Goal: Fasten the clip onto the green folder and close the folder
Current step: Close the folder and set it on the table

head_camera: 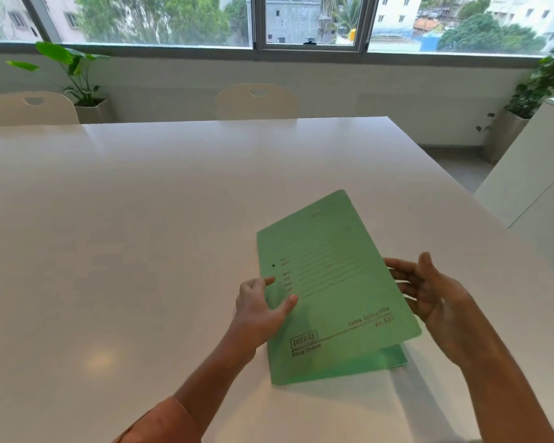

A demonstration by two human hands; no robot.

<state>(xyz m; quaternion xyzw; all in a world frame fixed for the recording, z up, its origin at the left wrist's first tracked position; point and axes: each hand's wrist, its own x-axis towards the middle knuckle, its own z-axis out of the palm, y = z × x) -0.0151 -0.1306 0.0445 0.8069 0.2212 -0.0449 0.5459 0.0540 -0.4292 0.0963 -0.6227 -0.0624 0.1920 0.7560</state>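
Observation:
The green folder (330, 292) lies on the white table (141, 219) with its printed front cover up. The cover's right edge is lifted a little, so the back cover shows beneath at the lower right. My left hand (261, 306) rests on the folder's left edge near the spine, thumb and fingers pressing the cover. At the right edge, my right hand (429, 290) has its fingers spread, their tips at the cover's edge and the white sheets inside. The clip is hidden inside the folder.
Two pale chairs (256, 102) stand at the table's far side under a wide window. Potted plants (77, 78) flank the wall. A white cabinet (538, 174) stands close to the table's right edge.

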